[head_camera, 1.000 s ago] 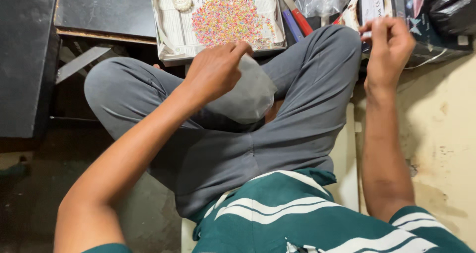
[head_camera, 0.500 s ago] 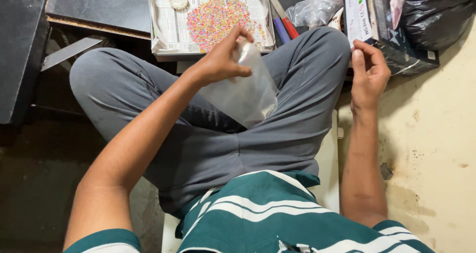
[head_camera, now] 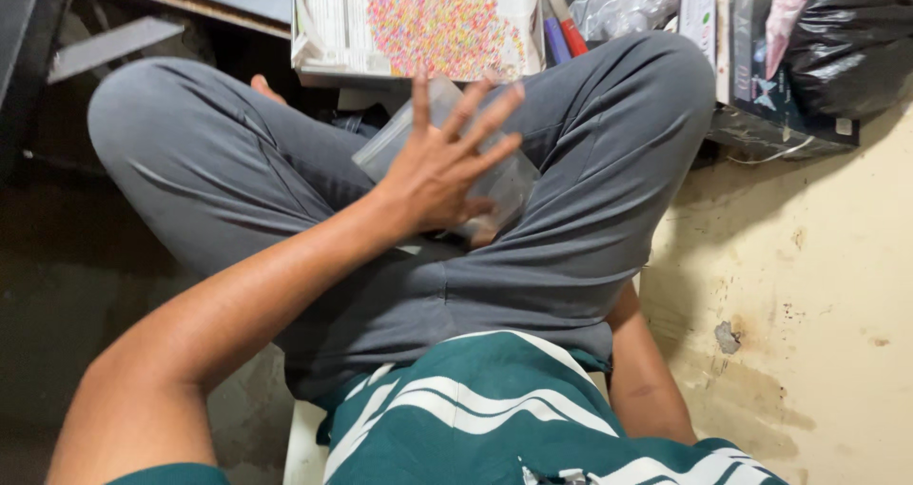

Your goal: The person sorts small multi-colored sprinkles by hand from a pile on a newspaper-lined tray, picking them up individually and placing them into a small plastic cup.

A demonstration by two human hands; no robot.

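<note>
One of the hands, left (head_camera: 439, 166), now splayed flat on clear pouch (head_camera: 504, 176); right's grip untellable.

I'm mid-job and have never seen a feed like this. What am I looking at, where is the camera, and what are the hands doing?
There is no machine here. The single picture comes from a camera worn on a person's head, looking down at their own lap. They sit cross-legged in grey trousers and a green striped shirt. The left hand is spread open, fingers splayed, lying over a clear plastic bag that rests on the lap; whether it presses on it I cannot tell. Only the right forearm shows, beside the thigh; the right hand is hidden. Ahead of the knees lies a tray heaped with small colourful beads, with a black bag off to the right.
</note>
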